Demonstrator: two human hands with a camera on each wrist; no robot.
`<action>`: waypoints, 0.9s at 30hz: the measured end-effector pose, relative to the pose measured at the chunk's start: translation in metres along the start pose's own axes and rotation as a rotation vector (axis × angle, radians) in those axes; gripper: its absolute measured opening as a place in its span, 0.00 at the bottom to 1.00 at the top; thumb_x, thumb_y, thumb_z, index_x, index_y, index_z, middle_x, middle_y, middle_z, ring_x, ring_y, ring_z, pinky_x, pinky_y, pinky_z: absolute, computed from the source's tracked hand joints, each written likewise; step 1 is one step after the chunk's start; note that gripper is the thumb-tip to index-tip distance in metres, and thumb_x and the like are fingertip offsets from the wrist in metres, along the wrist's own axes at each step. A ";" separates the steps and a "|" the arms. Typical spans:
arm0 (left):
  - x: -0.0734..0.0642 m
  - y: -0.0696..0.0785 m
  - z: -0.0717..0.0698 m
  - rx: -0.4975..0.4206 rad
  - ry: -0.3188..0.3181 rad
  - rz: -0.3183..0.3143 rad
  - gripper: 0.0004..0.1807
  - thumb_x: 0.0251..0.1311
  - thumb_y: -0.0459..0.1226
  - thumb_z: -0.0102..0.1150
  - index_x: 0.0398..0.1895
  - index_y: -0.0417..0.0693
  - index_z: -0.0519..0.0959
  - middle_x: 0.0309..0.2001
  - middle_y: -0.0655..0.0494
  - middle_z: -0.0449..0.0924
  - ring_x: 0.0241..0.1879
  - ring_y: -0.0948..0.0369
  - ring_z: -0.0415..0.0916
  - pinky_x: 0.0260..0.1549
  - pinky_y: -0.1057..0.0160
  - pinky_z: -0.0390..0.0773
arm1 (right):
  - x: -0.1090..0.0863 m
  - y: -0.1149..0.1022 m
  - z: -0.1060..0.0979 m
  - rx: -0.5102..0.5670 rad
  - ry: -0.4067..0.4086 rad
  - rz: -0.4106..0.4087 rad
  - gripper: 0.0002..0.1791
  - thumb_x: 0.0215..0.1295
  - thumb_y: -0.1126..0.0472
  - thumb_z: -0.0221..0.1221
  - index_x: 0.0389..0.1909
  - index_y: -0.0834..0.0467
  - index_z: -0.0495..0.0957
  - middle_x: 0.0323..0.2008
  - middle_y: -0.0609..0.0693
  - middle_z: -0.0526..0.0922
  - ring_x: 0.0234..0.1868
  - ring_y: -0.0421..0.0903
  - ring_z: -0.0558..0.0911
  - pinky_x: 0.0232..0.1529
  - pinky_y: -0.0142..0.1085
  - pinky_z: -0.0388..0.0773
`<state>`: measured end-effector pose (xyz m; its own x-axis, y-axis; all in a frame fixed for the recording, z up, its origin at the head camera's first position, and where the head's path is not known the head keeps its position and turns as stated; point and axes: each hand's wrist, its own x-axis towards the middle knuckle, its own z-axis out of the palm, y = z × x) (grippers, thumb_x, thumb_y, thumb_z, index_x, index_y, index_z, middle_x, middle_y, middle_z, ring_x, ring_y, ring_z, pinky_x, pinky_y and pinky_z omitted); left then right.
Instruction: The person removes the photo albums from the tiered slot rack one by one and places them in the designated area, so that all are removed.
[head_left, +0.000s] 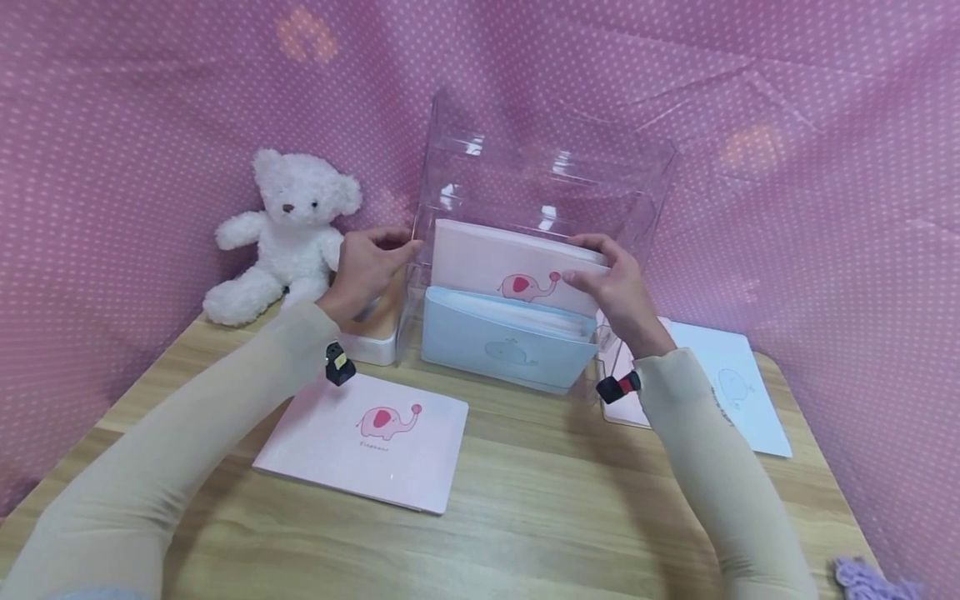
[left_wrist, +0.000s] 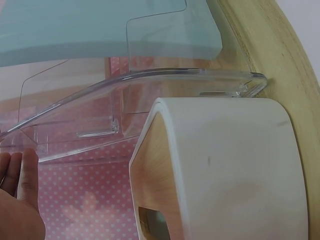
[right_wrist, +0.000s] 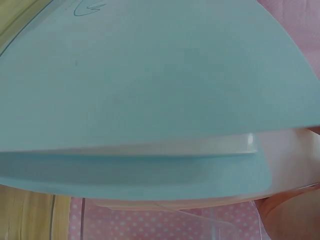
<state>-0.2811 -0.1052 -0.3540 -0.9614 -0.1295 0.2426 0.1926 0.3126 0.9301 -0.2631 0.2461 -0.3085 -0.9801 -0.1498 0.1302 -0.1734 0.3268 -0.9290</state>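
Note:
My right hand [head_left: 618,287] grips a pink book [head_left: 480,254] with an elephant drawing by its upper right corner, thumb on the front cover and fingers behind. The book stands upright in a clear acrylic rack [head_left: 498,162]. Before it stands a blue book [head_left: 502,342] with a whale drawing, its cover spread a little from the pages; it fills most of the right wrist view. At the rack's left side, my left hand [head_left: 369,271] pinches the edge of the clear panel between thumb and fingers. In the left wrist view only some fingers [left_wrist: 27,177] show.
Another pink elephant book [head_left: 382,437] lies flat on the wooden table [head_left: 525,517]. Right of the rack lie a pink book [head_left: 622,408] and a blue whale book [head_left: 727,379]. A white box [left_wrist: 240,170] and a white teddy bear [head_left: 288,233] are on the left. Something purple [head_left: 870,579] sits front right.

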 end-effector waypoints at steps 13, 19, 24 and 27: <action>0.000 -0.002 -0.001 -0.004 0.006 0.017 0.21 0.62 0.47 0.70 0.53 0.45 0.85 0.51 0.45 0.88 0.44 0.64 0.82 0.40 0.77 0.82 | 0.001 0.001 0.004 0.053 0.017 0.015 0.21 0.64 0.63 0.67 0.57 0.50 0.78 0.52 0.48 0.80 0.55 0.47 0.79 0.52 0.37 0.83; -0.001 -0.001 -0.001 -0.001 0.002 0.006 0.22 0.62 0.48 0.70 0.54 0.46 0.85 0.51 0.46 0.87 0.45 0.63 0.82 0.41 0.76 0.83 | 0.002 0.002 0.006 0.067 0.056 0.021 0.18 0.63 0.63 0.68 0.53 0.49 0.80 0.50 0.47 0.82 0.53 0.46 0.80 0.51 0.36 0.82; -0.001 0.000 0.000 -0.001 -0.001 0.004 0.21 0.62 0.47 0.70 0.54 0.46 0.85 0.51 0.47 0.87 0.46 0.62 0.82 0.43 0.75 0.84 | 0.003 0.003 0.009 0.084 0.096 0.020 0.16 0.63 0.63 0.69 0.51 0.50 0.81 0.49 0.46 0.82 0.51 0.45 0.82 0.50 0.34 0.84; -0.001 0.001 0.000 -0.001 0.000 0.009 0.21 0.62 0.46 0.70 0.54 0.45 0.85 0.51 0.46 0.88 0.46 0.62 0.82 0.42 0.75 0.83 | 0.002 0.002 0.010 0.075 0.114 0.019 0.16 0.64 0.61 0.69 0.51 0.51 0.81 0.49 0.47 0.82 0.52 0.45 0.83 0.52 0.36 0.84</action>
<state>-0.2798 -0.1049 -0.3538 -0.9597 -0.1267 0.2510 0.2014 0.3131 0.9281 -0.2649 0.2374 -0.3137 -0.9885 -0.0360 0.1466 -0.1509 0.2570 -0.9545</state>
